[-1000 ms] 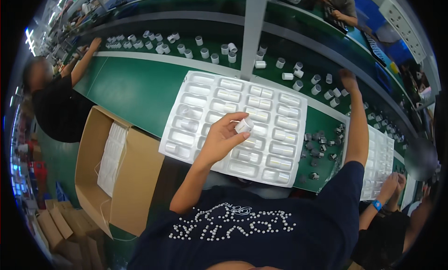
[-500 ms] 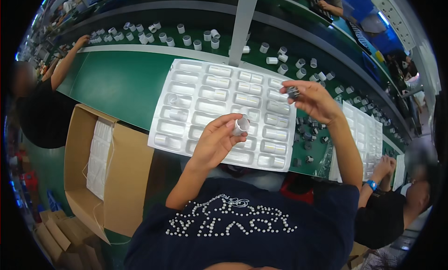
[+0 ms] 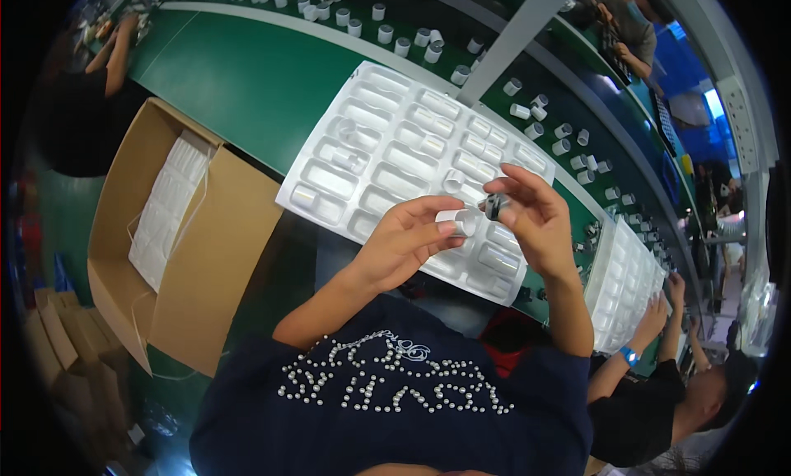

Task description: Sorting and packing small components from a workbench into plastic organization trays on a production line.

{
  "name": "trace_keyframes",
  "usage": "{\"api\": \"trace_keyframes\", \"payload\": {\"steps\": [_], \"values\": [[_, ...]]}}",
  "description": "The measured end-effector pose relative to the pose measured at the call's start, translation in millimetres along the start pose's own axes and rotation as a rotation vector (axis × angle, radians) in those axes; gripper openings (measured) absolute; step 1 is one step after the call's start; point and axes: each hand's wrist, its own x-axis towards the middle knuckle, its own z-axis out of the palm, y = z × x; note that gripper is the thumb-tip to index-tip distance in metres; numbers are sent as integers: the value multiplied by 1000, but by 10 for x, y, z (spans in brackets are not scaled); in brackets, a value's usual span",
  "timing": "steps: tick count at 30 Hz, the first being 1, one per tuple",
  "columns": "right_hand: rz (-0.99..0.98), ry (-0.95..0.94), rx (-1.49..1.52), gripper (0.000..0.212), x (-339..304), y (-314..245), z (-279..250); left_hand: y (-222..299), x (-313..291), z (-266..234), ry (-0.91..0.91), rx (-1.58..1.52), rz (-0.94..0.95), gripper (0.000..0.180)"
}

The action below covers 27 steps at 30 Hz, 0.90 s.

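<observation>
My left hand [image 3: 404, 239] pinches a white plastic cylinder [image 3: 463, 222], its open end turned to the right. Just beside that opening, my right hand [image 3: 531, 217] grips a small dark part [image 3: 494, 205] between thumb and fingers. A narrow gap seems to lie between the two pieces. Beneath both hands is a white moulded tray [image 3: 353, 122] with rows of long pockets. Several pockets hold white cylinders, such as the cylinder [image 3: 302, 196] at the lower left; other pockets hold none. My hands hide part of the tray's near right side.
An open cardboard box [image 3: 227, 254] with white trays [image 3: 169, 208] inside stands at the left. Many white cylinders [image 3: 432, 53] line the green bench behind a metal post [image 3: 515, 44]. A second tray [image 3: 630, 282] lies at the right, near a co-worker's hands [image 3: 659, 311].
My right hand has brought the dark part left and down to the white cylinder's mouth. The cylinder has tipped over toward the right. The whole view has turned.
</observation>
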Motion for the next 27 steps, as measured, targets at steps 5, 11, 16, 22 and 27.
{"api": "trace_keyframes", "payload": {"steps": [5, 11, 16, 22, 27], "values": [[-216, -62, -222, 29, -35, 37, -13, 10, 44, -10, 3, -23, 23, 32], [-325, -75, -637, 31, 50, 1, 37, 30, 160, 42, 30, 42, 95, 30], [-495, -185, -998, 47, 63, -72, 167, 75, 39, 1, 123, 59, 78, 32], [-497, -31, -1169, 34, -222, -14, 63, -105, 116, 28, 20, 339, 67, 31], [-377, -68, -1080, 29, -219, 10, 74, -102, 94, -32, -3, 482, 67, 29]]}}
